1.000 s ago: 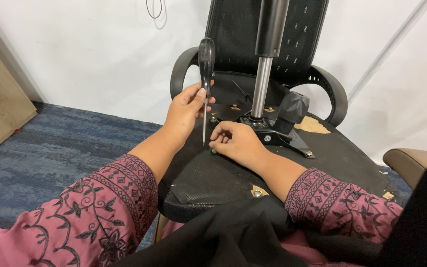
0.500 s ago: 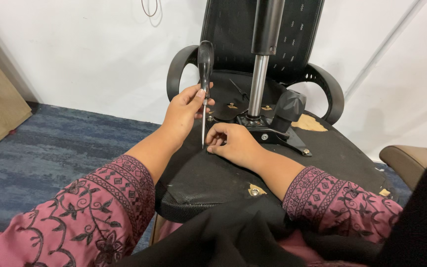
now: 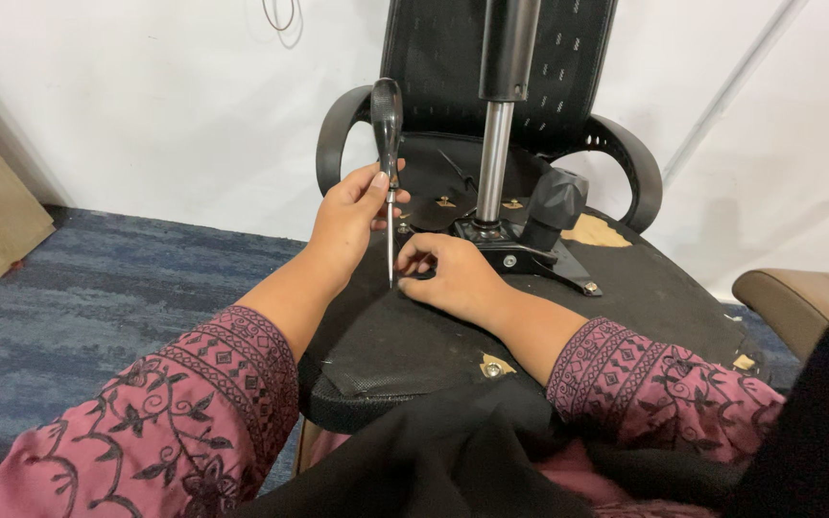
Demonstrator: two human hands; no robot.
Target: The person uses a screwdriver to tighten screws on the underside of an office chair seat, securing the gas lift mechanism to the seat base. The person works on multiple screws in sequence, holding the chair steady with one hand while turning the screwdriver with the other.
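Your left hand [image 3: 349, 213] is closed round a screwdriver [image 3: 388, 153] — fingers wrapped about the lower part of its black handle, thumb pressed against the side — and it holds the tool upright, the thin metal shaft running straight down from your grip. Just below and to the right of that hand, the tip meets the upturned underside of the black office chair [image 3: 414, 336], and your right hand [image 3: 451, 276] rests there palm-down, fingers curled in narrow and pinched close about the tip; what they pinch, if anything, is too small to tell. Beyond your right hand, just past the knuckles, stands the chair's black mounting plate [image 3: 530, 257] with its chrome gas-lift column [image 3: 494, 158] rising upright — well right of the screwdriver handle.
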